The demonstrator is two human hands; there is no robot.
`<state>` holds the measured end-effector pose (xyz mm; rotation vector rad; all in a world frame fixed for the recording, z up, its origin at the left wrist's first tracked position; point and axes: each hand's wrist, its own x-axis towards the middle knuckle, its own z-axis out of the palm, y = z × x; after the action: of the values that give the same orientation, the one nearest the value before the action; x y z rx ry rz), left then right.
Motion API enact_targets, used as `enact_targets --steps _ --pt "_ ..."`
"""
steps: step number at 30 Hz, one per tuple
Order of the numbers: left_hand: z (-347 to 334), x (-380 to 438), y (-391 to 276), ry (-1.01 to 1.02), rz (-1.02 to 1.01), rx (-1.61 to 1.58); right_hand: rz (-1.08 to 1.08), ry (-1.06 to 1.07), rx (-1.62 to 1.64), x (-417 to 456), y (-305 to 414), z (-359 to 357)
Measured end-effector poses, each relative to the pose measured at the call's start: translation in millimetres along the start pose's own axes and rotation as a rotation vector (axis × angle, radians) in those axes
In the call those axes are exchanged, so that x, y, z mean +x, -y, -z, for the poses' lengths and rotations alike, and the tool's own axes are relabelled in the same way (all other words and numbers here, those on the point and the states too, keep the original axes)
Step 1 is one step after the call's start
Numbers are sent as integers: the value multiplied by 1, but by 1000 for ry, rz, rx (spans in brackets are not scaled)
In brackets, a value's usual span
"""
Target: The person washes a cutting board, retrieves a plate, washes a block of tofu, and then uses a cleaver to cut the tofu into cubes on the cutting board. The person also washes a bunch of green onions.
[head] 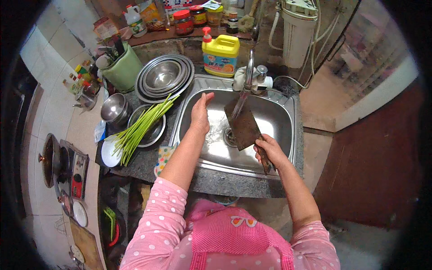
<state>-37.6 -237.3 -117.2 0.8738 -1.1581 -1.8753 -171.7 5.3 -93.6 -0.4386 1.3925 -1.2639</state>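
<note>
My right hand (270, 152) is closed around the handle of a cleaver (243, 126) with a dark, broad blade. The blade lies tilted over a stainless steel sink (216, 148), its far end under water running from a chrome faucet (249, 69). My left hand (201, 114) is raised over the sink's left side, apart from the blade, with nothing in it. Long green stalks (145, 130) rest across a metal bowl (160, 135) and a small white bowl (109, 153) on the stone counter to the left.
Nested steel bowls (163, 76) stand left behind the sink, near a green utensil holder (123, 69). A yellow detergent jug (221, 55) stands behind the sink. A patterned cloth (164, 158) lies at its left front. A water filter (298, 37) hangs at the back right.
</note>
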Motion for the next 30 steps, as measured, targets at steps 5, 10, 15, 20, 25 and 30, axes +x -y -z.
enact_targets --steps 5,10,15,20,25,30 --pt "16 -35 -10 -93 -16 -22 84 36 -5 7 5 4" --pt "22 -63 -16 -95 -68 -25 303 40 -327 68 12 1" --pt "27 -111 -23 -146 -75 -44 833 -30 -1441 66 25 -4" --pt "34 -138 0 -180 -31 -9 811 -41 -1668 29 28 -4" --pt "22 -172 19 -45 113 -76 681 -57 -1711 -32 23 -2" --pt "2 -211 62 258 252 -1 620 -85 -1543 -95 10 -34"
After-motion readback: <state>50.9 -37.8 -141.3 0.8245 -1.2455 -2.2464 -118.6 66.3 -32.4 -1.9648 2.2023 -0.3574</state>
